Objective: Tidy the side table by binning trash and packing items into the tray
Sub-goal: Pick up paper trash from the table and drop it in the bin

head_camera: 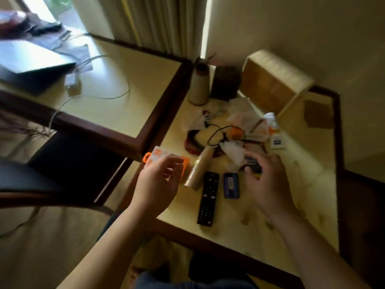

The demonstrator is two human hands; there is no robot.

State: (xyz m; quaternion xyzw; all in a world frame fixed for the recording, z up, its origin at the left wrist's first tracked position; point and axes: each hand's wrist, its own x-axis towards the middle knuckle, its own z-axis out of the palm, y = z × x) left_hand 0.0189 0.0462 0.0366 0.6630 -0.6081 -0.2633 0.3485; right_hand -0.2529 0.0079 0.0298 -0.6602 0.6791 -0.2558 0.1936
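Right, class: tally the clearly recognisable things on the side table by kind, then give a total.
Remote control: 1
Blue case: 1
Orange-edged card pack: 1
Cardboard tube: 1
Thread cone: 1
Wooden tray: 1
Total: 6

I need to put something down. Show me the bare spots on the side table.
Bare: the near right corner, right of the blue box and remote, and the strip under the lamp. Crowded: the middle, around the cables and wrappers.
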